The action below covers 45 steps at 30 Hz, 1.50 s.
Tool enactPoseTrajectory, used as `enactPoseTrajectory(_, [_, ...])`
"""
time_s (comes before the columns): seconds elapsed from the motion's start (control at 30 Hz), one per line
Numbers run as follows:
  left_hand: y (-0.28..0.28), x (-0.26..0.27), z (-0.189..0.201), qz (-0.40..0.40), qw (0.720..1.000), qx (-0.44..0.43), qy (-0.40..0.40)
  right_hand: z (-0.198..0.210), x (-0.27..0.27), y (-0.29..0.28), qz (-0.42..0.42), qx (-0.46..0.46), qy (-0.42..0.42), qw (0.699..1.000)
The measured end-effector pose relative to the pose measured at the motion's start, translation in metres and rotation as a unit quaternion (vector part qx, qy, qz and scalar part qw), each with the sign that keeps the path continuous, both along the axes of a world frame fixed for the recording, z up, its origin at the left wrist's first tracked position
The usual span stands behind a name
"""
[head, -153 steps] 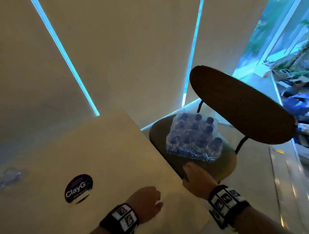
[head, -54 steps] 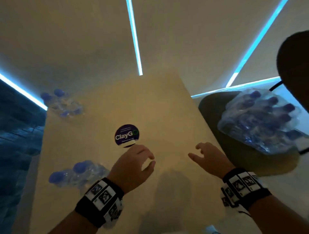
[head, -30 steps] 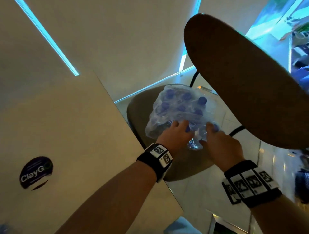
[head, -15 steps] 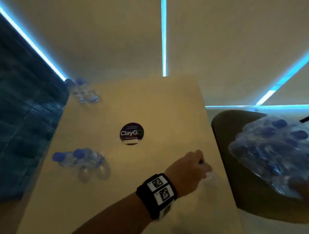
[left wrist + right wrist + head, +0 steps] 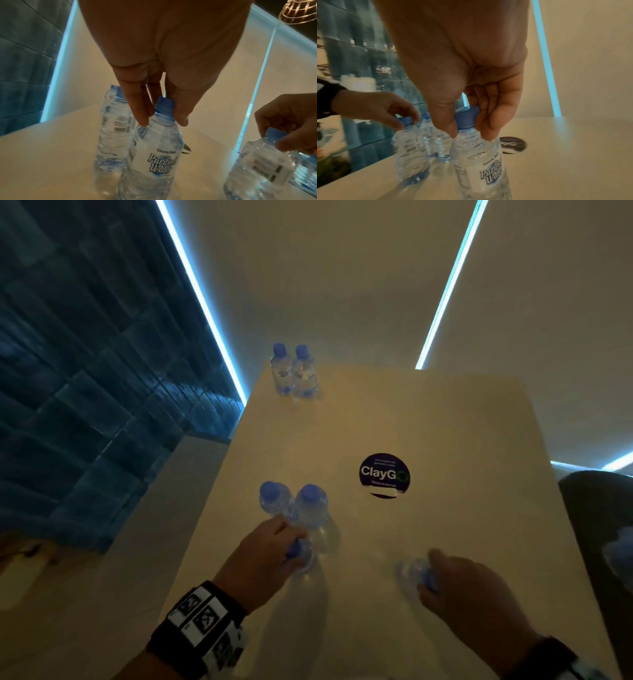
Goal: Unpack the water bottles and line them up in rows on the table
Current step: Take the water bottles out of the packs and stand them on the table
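Small clear water bottles with blue caps. My left hand (image 5: 294, 546) pinches one bottle (image 5: 154, 148) by its neck, just in front of a pair of upright bottles (image 5: 310, 505) at the table's left side. My right hand (image 5: 435, 573) pinches a second bottle (image 5: 479, 162) by its cap (image 5: 467, 117), tilted, over the near middle of the table (image 5: 445, 422). I cannot tell whether either held bottle touches the tabletop. Another pair of bottles (image 5: 291, 371) stands at the far left corner. The plastic-wrapped pack (image 5: 620, 553) shows at the right edge.
A round dark ClayGo sticker (image 5: 384, 474) lies mid-table. A dark chair seat (image 5: 596, 508) carrying the pack stands right of the table. A dark tiled wall (image 5: 85, 371) runs along the left, and pale blinds hang behind the table.
My left hand carried its bottle from the table's right edge over to the pair on the left. My right hand left the pack on the chair and came over the table holding a bottle.
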<state>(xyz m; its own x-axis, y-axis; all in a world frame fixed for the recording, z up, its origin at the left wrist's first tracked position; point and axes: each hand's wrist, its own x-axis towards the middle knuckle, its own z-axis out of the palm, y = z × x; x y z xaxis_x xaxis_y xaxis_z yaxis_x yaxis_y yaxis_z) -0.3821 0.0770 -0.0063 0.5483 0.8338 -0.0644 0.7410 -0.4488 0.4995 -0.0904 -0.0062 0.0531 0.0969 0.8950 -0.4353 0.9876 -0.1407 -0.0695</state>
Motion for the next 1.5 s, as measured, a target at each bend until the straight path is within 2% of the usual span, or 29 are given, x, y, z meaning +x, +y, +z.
enactPoseTrajectory(0.03, [0.003,-0.011,-0.001,0.023,1.000,-0.002,-0.005,-0.005,-0.023,0.012,0.039,0.014,0.016,0.999])
enactPoseTrajectory(0.13, [0.014,-0.034,-0.004,0.082,0.996,-0.019,-0.043,-0.020,-0.071,0.045,0.053,0.039,0.090,0.994])
enactPoseTrajectory(0.33, [0.029,-0.043,-0.015,0.115,0.991,-0.021,-0.063,-0.033,-0.114,0.078,0.073,0.074,0.150,0.983])
enactPoseTrajectory(0.47, [0.031,-0.037,-0.017,0.137,0.988,-0.008,-0.071,-0.041,-0.123,0.085,0.096,0.116,0.182,0.972])
enactPoseTrajectory(0.67, [0.028,-0.037,-0.020,0.139,0.988,-0.002,-0.067,-0.052,-0.121,0.085,0.086,0.127,0.223,0.963])
enactPoseTrajectory(0.83, [0.025,-0.037,-0.012,0.138,0.988,-0.006,-0.075,-0.055,-0.098,0.077,0.014,0.087,0.369,0.925])
enactPoseTrajectory(0.93, [0.020,-0.036,-0.007,0.155,0.985,-0.017,-0.072,-0.063,-0.083,0.076,-0.013,0.052,0.418,0.907])
enactPoseTrajectory(1.03, [0.010,-0.040,0.003,0.187,0.982,-0.023,-0.007,-0.064,-0.066,0.073,-0.007,0.050,0.412,0.910])
enactPoseTrajectory(1.1, [0.003,-0.036,0.020,0.183,0.982,0.030,0.042,-0.058,-0.036,0.064,-0.010,0.034,0.401,0.915])
enactPoseTrajectory(1.2, [-0.011,0.016,0.052,0.144,0.977,0.152,0.033,-0.058,0.057,0.034,-0.095,0.012,0.382,0.919])
enactPoseTrajectory(1.27, [-0.020,0.086,0.061,0.047,0.983,0.176,0.022,-0.067,0.135,0.000,-0.183,0.028,0.323,0.928])
enactPoseTrajectory(1.37, [-0.044,0.221,0.052,-0.126,0.985,0.106,-0.046,-0.074,0.245,-0.064,-0.343,0.059,0.208,0.914])
enactPoseTrajectory(1.43, [-0.066,0.316,0.034,-0.250,0.965,0.068,-0.044,-0.070,0.299,-0.104,-0.420,0.084,0.157,0.890])
enactPoseTrajectory(1.5, [-0.088,0.404,0.014,-0.355,0.934,0.040,-0.020,-0.066,0.339,-0.131,-0.454,0.136,0.130,0.871])
